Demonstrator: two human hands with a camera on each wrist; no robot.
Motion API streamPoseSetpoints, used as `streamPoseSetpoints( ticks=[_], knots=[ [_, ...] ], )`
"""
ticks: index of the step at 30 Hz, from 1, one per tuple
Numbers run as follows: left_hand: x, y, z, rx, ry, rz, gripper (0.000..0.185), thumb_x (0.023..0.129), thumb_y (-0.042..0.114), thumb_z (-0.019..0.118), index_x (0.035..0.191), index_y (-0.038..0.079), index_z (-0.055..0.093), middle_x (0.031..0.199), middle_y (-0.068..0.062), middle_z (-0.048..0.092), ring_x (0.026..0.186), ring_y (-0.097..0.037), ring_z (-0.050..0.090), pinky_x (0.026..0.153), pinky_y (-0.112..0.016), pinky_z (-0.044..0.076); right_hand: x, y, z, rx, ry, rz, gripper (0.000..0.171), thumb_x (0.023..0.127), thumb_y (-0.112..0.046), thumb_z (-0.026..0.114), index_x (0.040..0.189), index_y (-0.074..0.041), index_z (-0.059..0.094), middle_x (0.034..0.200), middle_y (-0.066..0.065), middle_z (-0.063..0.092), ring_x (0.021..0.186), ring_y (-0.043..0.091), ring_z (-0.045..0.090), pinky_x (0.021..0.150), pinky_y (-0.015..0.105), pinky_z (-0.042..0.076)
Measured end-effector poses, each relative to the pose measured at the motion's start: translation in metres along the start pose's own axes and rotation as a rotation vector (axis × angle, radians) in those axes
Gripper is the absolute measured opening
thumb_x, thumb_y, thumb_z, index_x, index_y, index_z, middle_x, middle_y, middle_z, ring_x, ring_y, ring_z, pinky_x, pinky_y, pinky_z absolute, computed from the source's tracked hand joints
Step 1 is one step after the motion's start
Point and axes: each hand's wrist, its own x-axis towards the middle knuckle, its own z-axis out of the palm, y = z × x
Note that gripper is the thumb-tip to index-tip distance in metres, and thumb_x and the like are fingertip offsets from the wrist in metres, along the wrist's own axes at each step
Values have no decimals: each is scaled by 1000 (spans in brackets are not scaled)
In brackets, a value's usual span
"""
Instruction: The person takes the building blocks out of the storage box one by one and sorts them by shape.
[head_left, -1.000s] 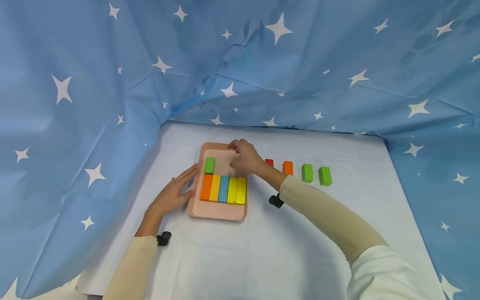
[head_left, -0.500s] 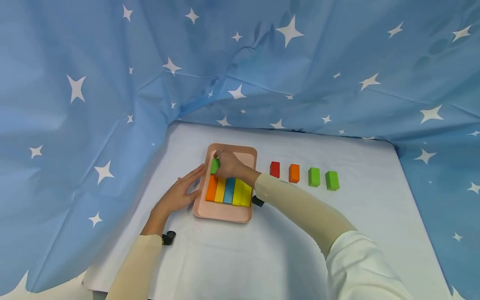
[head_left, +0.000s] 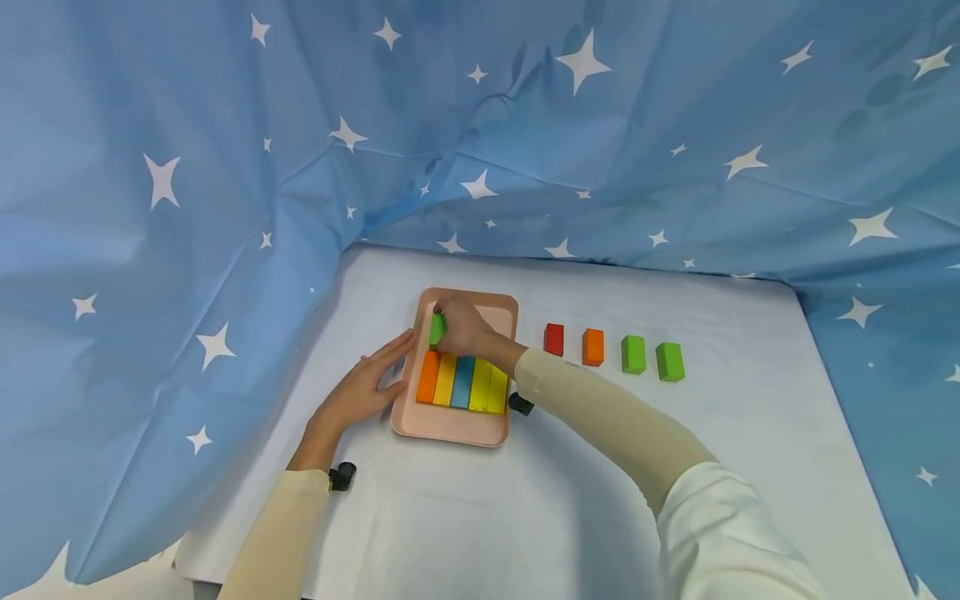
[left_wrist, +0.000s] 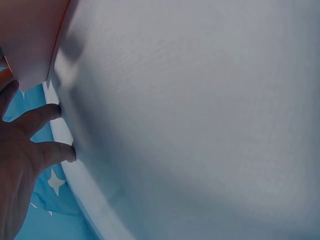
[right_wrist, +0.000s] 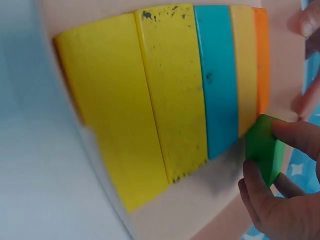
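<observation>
A green block (right_wrist: 264, 145) is pinched between the thumb and fingers of my right hand (head_left: 467, 327), at the upper left inside the pink tray (head_left: 450, 428). Just below it in the head view, a row of blocks lies side by side: an orange block (head_left: 428, 377), an amber block (head_left: 444, 380), a blue block (head_left: 462, 382) and two yellow blocks (right_wrist: 172, 95). My left hand (head_left: 362, 390) rests with extended fingers along the tray's left wall; the left wrist view shows its fingers (left_wrist: 42, 117) beside the tray's corner.
Right of the tray, spaced apart on the white tabletop (head_left: 585, 500), stand a red block (head_left: 553, 338), an orange block (head_left: 592, 347) and two green blocks (head_left: 633, 354). A blue star-patterned cloth (head_left: 525, 150) hangs behind the table.
My right hand has moved left from the tray's upper right part to the green block and now pinches it. The left hand stays by the tray's wall. The whole head view has shifted slightly.
</observation>
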Motion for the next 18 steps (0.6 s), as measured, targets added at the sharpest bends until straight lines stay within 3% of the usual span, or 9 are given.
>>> streamPoseSetpoints(
  ticks=[5,9,15,18],
  knots=[
    [1,2,-2,21,-10,-8,71,103,22,65,165,16,31,175,4,21,158,-33,30,116,-83,14,-16,1,-20,13,11,-14,74,86,-26,85,149,-8,50,135,9,60,108,21,62,95,34,59],
    [2,3,-2,46,-12,2,71,103,21,65,165,16,32,175,4,20,158,-33,31,116,-83,17,-29,4,-40,-51,36,-5,73,83,-34,84,146,-13,54,125,6,58,103,21,59,90,37,57],
    [3,2,-1,61,1,25,72,101,19,66,164,13,32,175,1,22,157,-33,32,116,-80,22,-46,22,-66,-7,105,-85,65,82,-16,82,141,-2,59,125,16,60,107,27,59,92,37,57],
    [2,2,-1,72,-4,27,72,101,19,66,164,12,32,175,1,22,158,-32,31,120,-74,25,-58,35,-76,31,132,-64,63,81,-12,82,139,-1,60,126,17,59,111,29,60,92,37,58]
  ],
)
